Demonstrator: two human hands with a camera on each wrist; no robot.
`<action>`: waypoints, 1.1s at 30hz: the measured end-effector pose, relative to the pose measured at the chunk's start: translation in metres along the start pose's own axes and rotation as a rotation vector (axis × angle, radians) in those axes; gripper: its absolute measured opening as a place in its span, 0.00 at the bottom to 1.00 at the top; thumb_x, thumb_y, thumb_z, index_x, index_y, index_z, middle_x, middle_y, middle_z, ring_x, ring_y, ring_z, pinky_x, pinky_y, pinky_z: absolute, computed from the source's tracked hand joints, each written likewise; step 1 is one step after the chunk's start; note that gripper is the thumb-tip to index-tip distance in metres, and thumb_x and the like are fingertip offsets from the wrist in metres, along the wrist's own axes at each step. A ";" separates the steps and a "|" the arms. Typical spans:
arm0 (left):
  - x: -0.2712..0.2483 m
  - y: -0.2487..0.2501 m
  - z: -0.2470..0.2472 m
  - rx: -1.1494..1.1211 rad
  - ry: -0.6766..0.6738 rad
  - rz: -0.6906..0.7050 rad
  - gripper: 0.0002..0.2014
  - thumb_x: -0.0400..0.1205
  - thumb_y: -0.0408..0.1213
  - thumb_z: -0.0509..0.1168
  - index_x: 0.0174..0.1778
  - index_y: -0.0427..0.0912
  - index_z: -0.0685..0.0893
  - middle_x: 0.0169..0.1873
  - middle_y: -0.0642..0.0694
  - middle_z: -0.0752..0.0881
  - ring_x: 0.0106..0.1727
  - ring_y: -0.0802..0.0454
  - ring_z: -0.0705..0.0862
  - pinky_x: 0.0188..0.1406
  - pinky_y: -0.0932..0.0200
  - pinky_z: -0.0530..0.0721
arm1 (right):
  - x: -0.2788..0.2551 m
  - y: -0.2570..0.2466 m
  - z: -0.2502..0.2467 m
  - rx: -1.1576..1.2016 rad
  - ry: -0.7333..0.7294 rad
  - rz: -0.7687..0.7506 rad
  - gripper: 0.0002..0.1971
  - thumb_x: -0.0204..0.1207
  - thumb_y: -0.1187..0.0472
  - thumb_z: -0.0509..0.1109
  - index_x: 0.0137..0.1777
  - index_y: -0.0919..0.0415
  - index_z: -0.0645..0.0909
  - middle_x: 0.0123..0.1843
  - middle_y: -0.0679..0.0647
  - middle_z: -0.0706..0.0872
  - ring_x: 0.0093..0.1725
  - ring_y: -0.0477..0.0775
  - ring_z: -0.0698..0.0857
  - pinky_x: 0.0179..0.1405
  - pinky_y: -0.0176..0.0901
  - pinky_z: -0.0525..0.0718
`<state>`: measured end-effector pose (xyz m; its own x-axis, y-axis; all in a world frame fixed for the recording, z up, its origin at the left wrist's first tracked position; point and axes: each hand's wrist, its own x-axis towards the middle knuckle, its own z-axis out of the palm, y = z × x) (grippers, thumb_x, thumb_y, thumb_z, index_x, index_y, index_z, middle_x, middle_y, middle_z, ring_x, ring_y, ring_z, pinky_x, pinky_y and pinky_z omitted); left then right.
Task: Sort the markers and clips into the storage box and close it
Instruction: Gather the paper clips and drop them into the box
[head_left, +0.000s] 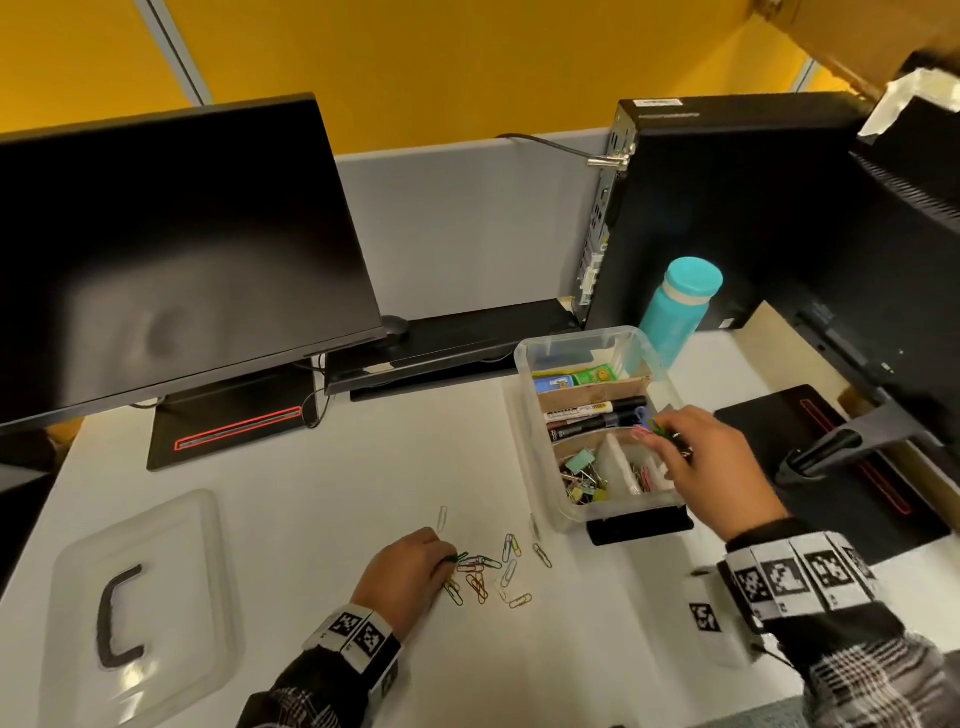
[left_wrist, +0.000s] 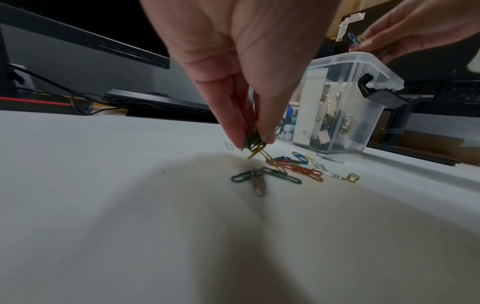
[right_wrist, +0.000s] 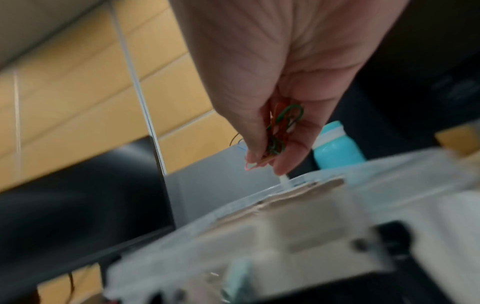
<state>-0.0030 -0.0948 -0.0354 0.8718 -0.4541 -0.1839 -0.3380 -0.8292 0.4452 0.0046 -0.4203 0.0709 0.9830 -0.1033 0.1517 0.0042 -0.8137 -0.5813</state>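
A clear storage box (head_left: 535, 447) stands open on the white desk, with markers (head_left: 597, 413) in its middle section, binder clips (head_left: 582, 475) at the front left and paper clips (head_left: 644, 475) at the front right. My right hand (head_left: 657, 434) hovers over the box and pinches a bunch of coloured paper clips (right_wrist: 279, 133). Loose paper clips (head_left: 491, 569) lie scattered on the desk in front of the box. My left hand (head_left: 447, 561) pinches a few of them (left_wrist: 253, 137) just above the pile (left_wrist: 293, 170).
The clear lid (head_left: 140, 603) with its black handle lies at the near left. A monitor (head_left: 171, 260) stands at the back left, a keyboard (head_left: 441, 343) behind the box, a teal bottle (head_left: 678, 306) and a black computer case (head_left: 727, 197) at the back right.
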 end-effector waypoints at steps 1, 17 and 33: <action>0.000 0.000 0.000 0.002 -0.001 -0.002 0.14 0.85 0.46 0.57 0.61 0.51 0.84 0.54 0.53 0.83 0.52 0.55 0.83 0.50 0.64 0.77 | 0.003 0.009 0.000 -0.089 -0.012 -0.002 0.07 0.77 0.63 0.70 0.52 0.62 0.85 0.43 0.56 0.83 0.41 0.58 0.84 0.42 0.46 0.80; 0.000 0.043 -0.039 -0.263 0.149 0.017 0.07 0.80 0.42 0.69 0.51 0.51 0.89 0.43 0.60 0.85 0.44 0.66 0.84 0.42 0.74 0.84 | -0.022 0.028 0.001 -0.243 0.160 0.156 0.12 0.79 0.60 0.62 0.59 0.59 0.82 0.57 0.57 0.84 0.56 0.60 0.78 0.46 0.50 0.79; 0.160 0.240 -0.054 0.187 -0.253 0.226 0.11 0.83 0.33 0.59 0.55 0.31 0.83 0.55 0.34 0.86 0.57 0.38 0.84 0.52 0.52 0.79 | -0.045 0.045 0.007 -0.164 0.031 0.275 0.22 0.83 0.53 0.57 0.76 0.56 0.68 0.72 0.55 0.76 0.66 0.58 0.75 0.59 0.50 0.79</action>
<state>0.0743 -0.3484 0.0896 0.6610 -0.6787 -0.3201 -0.5907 -0.7337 0.3359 -0.0382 -0.4483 0.0320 0.9369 -0.3480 0.0327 -0.2935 -0.8340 -0.4673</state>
